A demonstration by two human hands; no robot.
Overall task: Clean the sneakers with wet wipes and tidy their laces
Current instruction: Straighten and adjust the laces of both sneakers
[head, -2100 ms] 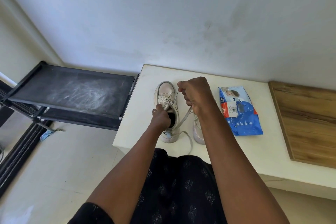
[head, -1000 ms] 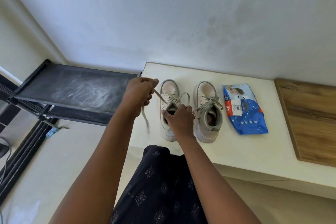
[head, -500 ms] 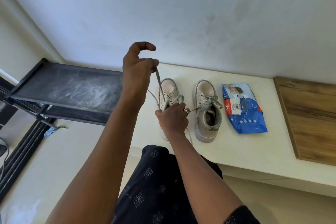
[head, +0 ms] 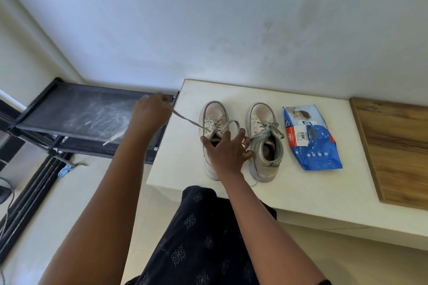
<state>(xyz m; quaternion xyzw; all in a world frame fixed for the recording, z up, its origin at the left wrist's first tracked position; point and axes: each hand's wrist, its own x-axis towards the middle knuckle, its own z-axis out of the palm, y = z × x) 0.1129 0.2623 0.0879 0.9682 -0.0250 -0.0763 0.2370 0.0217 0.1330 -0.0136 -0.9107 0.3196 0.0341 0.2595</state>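
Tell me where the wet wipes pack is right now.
In the head view the blue wet wipes pack lies on the white table, just right of the right-hand sneaker and left of the wooden board.

On my feed the left forearm [head: 108, 196] and right forearm [head: 261, 217] are bare. The right hand [head: 228, 152] wears a pale ring [head: 243, 146] on one finger. A dark garment [head: 196, 238] with small pale diamond-shaped motifs covers the lap; a dark sleeve edge [head: 323, 282] shows lowest right.
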